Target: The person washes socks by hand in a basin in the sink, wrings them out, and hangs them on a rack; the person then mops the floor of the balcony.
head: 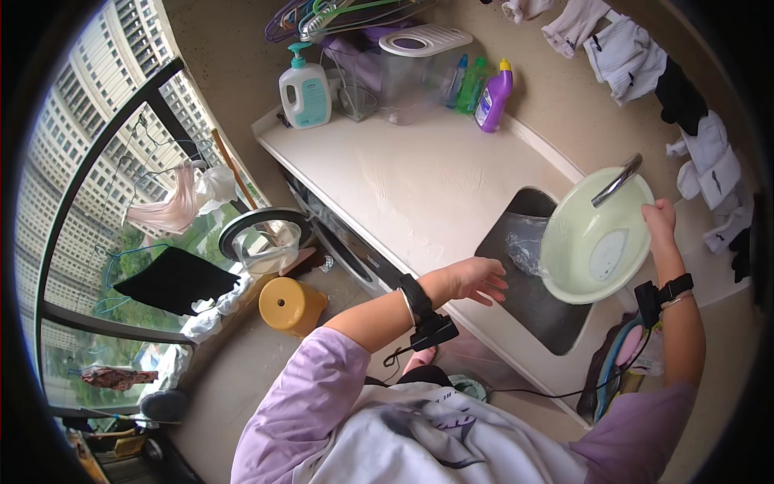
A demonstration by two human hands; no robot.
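A pale green plastic basin [580, 242] is tilted over the dark sink [532, 314], and water pours from its left rim into the sink. My right hand [660, 221] grips the basin's right rim. Over the near left edge of the sink, my left hand [481, 279] hangs with its fingers apart and nothing in it. The chrome faucet [617, 180] reaches over the upper part of the basin. A whitish oval patch shows on the basin's bottom.
On the wet white counter [387, 175] stand a pump bottle [305, 97], a clear bin [411, 85], a green bottle [471, 88] and a purple cleaner bottle [494, 100]. A yellow stool [292, 305] is on the floor. Socks [629, 57] hang at the upper right, and a black cable [544, 393] trails near my body.
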